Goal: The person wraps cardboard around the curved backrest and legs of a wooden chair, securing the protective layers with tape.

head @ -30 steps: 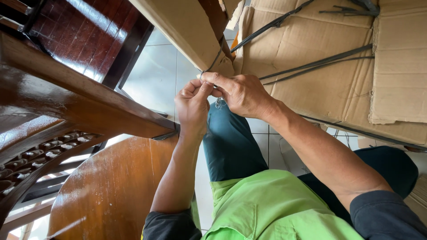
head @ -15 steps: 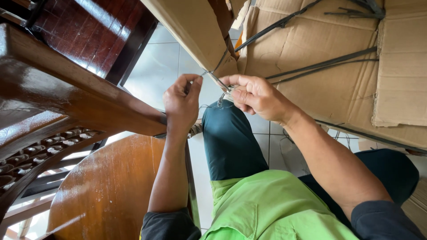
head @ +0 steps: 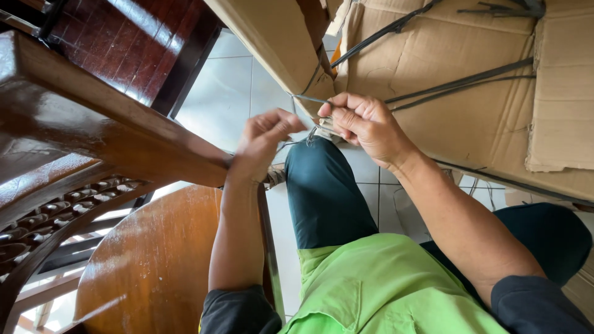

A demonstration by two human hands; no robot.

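Observation:
A large brown cardboard box (head: 470, 111) lies in front of me with dark straps (head: 461, 83) running across it. My right hand (head: 365, 127) pinches a thin grey string (head: 309, 99) at the box's near corner, next to a small metal piece. My left hand (head: 263, 142) is a short way to the left, fingers curled around the other end of the string, which stretches between both hands. My knee in dark teal trousers (head: 322, 192) sits just below the hands.
A dark wooden chair frame (head: 93, 117) with carved rails fills the left side. A round wooden seat (head: 154, 266) lies at lower left. Pale floor tiles (head: 229, 93) show between the chair and the box.
My hands were together at the box corner; the left hand has pulled away to the left and down, drawing the string out, while the right hand stays at the corner.

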